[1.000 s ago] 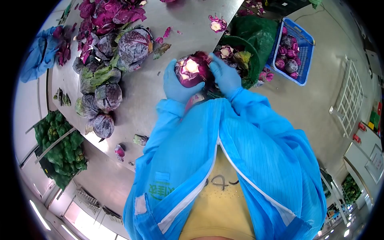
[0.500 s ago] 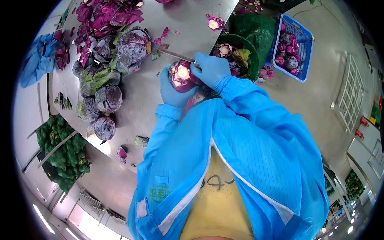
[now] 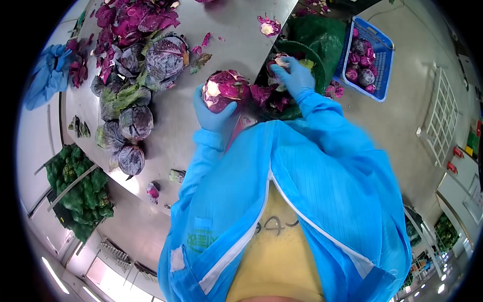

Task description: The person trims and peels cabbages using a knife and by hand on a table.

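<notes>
A purple red cabbage (image 3: pixel 227 89) with a pale cut stem end rests in my left hand (image 3: pixel 214 115), whose fingers and thumb wrap round its side and underside above the steel table. My right hand (image 3: pixel 297 78) is over a green bin (image 3: pixel 314 60) at the table edge, its fingers bent close to a pale cut cabbage piece (image 3: pixel 280 60). What it grips is hidden, and the knife cannot be seen now. Loose purple leaves (image 3: pixel 266 94) hang between the cabbage and the bin. Both hands wear blue gloves.
Whole red cabbages (image 3: pixel 136 124) and a heap of purple leaves (image 3: pixel 133 22) lie on the left of the steel table (image 3: pixel 201 15). A cut stem piece (image 3: pixel 269 26) is near its far edge. A blue basket (image 3: pixel 385 70) of trimmed cabbages stands on the floor at right.
My right hand has moved right, away from the cabbage to the bin, and the knife has gone from sight. The cabbage has turned and shifted slightly left in my left hand.
</notes>
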### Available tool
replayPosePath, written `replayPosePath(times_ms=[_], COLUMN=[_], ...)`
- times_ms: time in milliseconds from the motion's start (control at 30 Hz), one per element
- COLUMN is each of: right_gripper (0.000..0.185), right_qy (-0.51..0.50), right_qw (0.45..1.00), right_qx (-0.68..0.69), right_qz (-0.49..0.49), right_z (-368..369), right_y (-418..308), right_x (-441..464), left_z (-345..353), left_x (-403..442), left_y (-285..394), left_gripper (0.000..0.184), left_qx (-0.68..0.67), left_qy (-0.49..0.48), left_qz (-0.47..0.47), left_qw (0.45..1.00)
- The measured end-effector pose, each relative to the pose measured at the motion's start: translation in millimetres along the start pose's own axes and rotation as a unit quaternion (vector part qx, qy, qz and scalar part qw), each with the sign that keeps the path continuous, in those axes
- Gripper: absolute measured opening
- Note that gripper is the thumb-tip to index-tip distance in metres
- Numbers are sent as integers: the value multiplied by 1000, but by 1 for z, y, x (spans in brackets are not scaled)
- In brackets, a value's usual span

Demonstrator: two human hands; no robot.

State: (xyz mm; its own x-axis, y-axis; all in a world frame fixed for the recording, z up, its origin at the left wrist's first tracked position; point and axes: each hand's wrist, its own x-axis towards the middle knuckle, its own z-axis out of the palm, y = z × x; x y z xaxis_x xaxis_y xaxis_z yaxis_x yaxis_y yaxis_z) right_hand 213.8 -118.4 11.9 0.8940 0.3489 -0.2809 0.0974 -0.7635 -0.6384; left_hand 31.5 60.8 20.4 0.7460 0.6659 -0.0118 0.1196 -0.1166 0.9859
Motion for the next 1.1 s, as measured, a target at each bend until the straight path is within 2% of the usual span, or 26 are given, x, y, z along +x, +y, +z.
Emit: replayPosePath(times_ms=[33, 67, 133, 167, 233, 300, 367, 433, 467, 533, 567, 600, 667, 800, 833, 867, 900, 933, 967, 1000, 1067, 1100], right_gripper=[57, 57, 57, 57, 56, 52, 48, 37, 37, 28, 26, 25, 26, 25, 25, 25, 26, 27, 32, 32, 44, 47], right_qy=[-64, -45, -125, -124, -210, -245, -281, -186, -186, -141, -161, -136, -123, -128, -60, 8, 9, 11, 54, 53, 62, 59], right_qw=[997, 994, 984, 984, 967, 959, 950, 953, 953, 965, 966, 970, 983, 987, 996, 999, 1000, 999, 998, 998, 997, 987], right_qx=[35, 74, 116, 117, 104, 94, 84, -6, -7, -103, -70, -76, -9, -3, 8, 19, 15, 12, -10, -11, 46, 132], right_qz=[-5, -60, -60, -61, -101, -106, -108, -238, -238, -194, -190, -188, -133, -95, -69, -44, 0, 43, 39, 35, -3, -74], right_z=[-5, 16, 17, 20, 24, 16, 14, 16, 13, 2, 6, 4, 10, 33, 37, 34, 22, 7, -3, -13, -20, -8], right_y=[-22, -21, -49, -51, -56, -60, -58, -51, -47, -32, -14, -11, -9, 21, 38, 51, 58, 56, 50, 37, 8, 3], right_x=[-5, -2, -5, -3, 5, 10, 10, 9, 13, 22, 26, 18, 12, 19, 26, 32, 36, 36, 32, 28, 21, 23], left_z=[3, 6, 12, 11, 11, 9, 7, 9, 9, 3, 0, 1, -22, -26, -26, -24, -23, -25, -30, -32, -30, -30], left_x=[0, -1, -2, -2, -2, -2, -4, -4, -3, -7, -6, -8, -8, -13, -13, -14, -15, -13, -11, -9, -2, 5], left_y=[2, 5, 16, 7, 9, 9, 10, 14, 15, 4, -2, 4, -29, -33, -30, -25, -23, -25, -28, -30, -12, -8], left_gripper=[103, 103, 104, 101, 101, 102, 103, 102, 102, 100, 99, 98, 97, 87, 87, 85, 82, 82, 81, 79, 84, 87], left_qx=[4, 4, -2, 17, 19, 22, 81, 105, 128, 117, 106, -17, -54, -138, -138, -197, -257, -258, -274, -289, -269, -228], left_qy=[-7, -8, -13, -3, -3, -3, -11, -14, -16, -3, 9, 18, 8, 26, 31, 47, 62, 67, 52, 37, 42, -12], left_qz=[15, 17, 21, 42, 51, 56, 61, 63, 69, 69, 71, 21, -29, -58, -55, -85, -115, -113, -117, -120, -135, -111], left_qw=[1000, 1000, 1000, 999, 999, 998, 995, 992, 989, 991, 992, 999, 998, 988, 988, 976, 958, 957, 953, 949, 953, 967])
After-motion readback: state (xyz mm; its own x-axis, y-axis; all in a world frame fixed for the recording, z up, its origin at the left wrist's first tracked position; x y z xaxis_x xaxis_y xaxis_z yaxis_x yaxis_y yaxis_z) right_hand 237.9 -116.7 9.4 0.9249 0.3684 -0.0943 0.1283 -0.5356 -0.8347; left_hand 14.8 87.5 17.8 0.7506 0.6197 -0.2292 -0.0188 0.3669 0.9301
